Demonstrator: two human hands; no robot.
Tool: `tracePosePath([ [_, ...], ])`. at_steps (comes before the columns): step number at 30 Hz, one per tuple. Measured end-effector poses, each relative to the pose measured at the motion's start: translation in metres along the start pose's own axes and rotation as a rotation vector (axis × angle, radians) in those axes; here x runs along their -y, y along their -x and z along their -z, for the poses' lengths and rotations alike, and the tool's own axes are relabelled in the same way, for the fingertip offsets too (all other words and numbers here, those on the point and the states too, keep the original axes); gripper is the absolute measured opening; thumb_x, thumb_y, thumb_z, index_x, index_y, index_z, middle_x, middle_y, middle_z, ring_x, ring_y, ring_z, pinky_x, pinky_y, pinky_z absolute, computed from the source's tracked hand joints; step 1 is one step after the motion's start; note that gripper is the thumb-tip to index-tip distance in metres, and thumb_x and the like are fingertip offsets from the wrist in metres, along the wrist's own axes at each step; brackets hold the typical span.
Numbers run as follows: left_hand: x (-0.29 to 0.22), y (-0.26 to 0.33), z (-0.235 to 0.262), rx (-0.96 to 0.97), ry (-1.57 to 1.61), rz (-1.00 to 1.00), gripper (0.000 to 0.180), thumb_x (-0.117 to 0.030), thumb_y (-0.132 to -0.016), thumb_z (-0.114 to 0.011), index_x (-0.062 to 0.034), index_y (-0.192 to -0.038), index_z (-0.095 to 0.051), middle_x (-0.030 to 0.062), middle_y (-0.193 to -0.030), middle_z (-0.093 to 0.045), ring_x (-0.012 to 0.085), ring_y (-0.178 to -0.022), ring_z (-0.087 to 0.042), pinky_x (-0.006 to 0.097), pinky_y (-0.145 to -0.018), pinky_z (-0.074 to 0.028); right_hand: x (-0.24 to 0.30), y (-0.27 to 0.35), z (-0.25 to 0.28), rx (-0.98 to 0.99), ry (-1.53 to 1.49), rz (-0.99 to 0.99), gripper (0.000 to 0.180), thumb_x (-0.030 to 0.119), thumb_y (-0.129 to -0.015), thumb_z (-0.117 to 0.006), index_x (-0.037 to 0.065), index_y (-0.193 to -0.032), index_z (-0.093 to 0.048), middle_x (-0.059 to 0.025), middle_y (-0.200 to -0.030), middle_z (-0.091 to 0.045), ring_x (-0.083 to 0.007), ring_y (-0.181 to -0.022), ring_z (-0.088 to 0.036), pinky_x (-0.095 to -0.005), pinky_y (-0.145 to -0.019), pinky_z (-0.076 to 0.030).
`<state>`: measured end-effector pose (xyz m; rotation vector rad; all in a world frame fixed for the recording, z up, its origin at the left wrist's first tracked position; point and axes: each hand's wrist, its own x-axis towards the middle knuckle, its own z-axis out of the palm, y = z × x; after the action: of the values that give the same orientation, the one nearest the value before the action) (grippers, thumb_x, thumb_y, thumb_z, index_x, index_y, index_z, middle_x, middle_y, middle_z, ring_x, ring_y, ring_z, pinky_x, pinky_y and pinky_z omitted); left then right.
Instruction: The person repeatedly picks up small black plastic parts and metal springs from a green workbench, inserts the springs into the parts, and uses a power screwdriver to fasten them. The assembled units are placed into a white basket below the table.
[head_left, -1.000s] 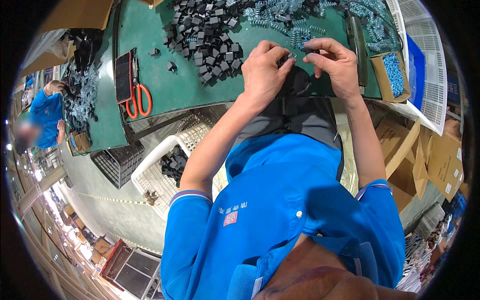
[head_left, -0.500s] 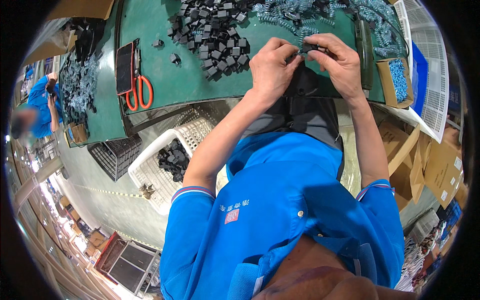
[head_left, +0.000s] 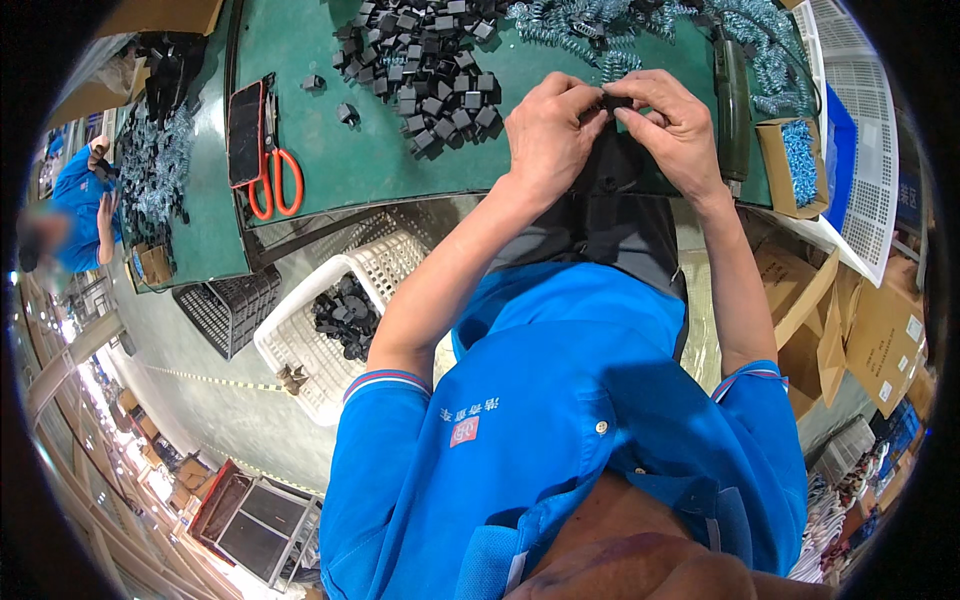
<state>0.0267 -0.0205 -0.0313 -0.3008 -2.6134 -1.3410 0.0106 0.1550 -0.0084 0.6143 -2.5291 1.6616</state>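
Against the frame half a second ago, the whole view has slid a little: the green work table [head_left: 340, 170] and the white plastic lattice basket [head_left: 300, 345] below it sit slightly lower and further right, while both hands stay together at the table's near edge. The big brown cardboard cartons [head_left: 880, 330] stand at the right, one bearing a small white label; a blue flat package [head_left: 838, 130] lies on a white perforated tray [head_left: 870, 120] above them. A small open cardboard box [head_left: 790, 165] of pale blue coiled springs sits at the table's right end. The heap of small black plastic blocks [head_left: 430, 70] lies mid-table, orange-handled scissors [head_left: 275, 180] to its left. The left hand [head_left: 548, 135] and right hand [head_left: 675, 125] pinch one small black plastic part [head_left: 612, 102] between their fingertips, just above the table's edge
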Motion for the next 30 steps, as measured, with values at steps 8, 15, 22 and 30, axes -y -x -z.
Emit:
tracePosePath([
  [8, -0.004, 0.013, 0.02, 0.257, -0.007, 0.277, 0.059, -0.018, -0.079, -0.076, 0.0043, -0.13, -0.056, 0.0183, -0.11, -0.068, 0.0247, -0.099, -0.067, 0.033, -0.087, -0.052, -0.002, 0.008, -0.013, -0.093, -0.009, -0.167, 0.025, 0.005, -0.08, -0.072, 0.004, -0.105, -0.071, -0.0063, -0.098, -0.067, -0.0152, -0.082, -0.064, -0.0252, -0.068, -0.05],
  [15, -0.001, 0.003, 0.016, 0.358, 0.623, 0.663, 0.058, -0.019, -0.086, -0.072, 0.015, -0.129, -0.052, 0.0159, -0.111, -0.068, 0.0183, -0.101, -0.063, 0.027, -0.09, -0.049, -0.001, 0.012, -0.016, -0.138, 0.236, -0.208, 0.025, 0.013, -0.079, -0.075, 0.004, -0.102, -0.071, -0.0107, -0.097, -0.069, -0.0241, -0.084, -0.068, -0.0316, -0.073, -0.052],
  [22, 0.006, -0.01, 0.021, 0.322, 1.152, 1.048, 0.02, -0.018, -0.095, -0.061, 0.0002, -0.1, -0.066, 0.0049, -0.088, -0.069, 0.0122, -0.073, -0.062, 0.022, -0.07, -0.047, -0.014, 0.025, -0.031, -0.44, 0.012, -0.275, 0.024, 0.011, -0.082, -0.074, 0.001, -0.103, -0.07, -0.0094, -0.095, -0.071, -0.0164, -0.083, -0.067, -0.0288, -0.072, -0.052],
  [30, -0.028, 0.027, 0.007, 0.291, 1.335, 0.848, 0.032, -0.015, -0.097, -0.06, -0.0023, -0.126, -0.059, 0.0061, -0.116, -0.065, 0.014, -0.097, -0.064, 0.03, -0.083, -0.054, 0.028, 0.044, -0.018, -0.412, -0.258, -0.326, 0.021, 0.003, -0.081, -0.073, -0.002, -0.101, -0.068, -0.0076, -0.094, -0.068, -0.0139, -0.085, -0.065, -0.027, -0.075, -0.052],
])
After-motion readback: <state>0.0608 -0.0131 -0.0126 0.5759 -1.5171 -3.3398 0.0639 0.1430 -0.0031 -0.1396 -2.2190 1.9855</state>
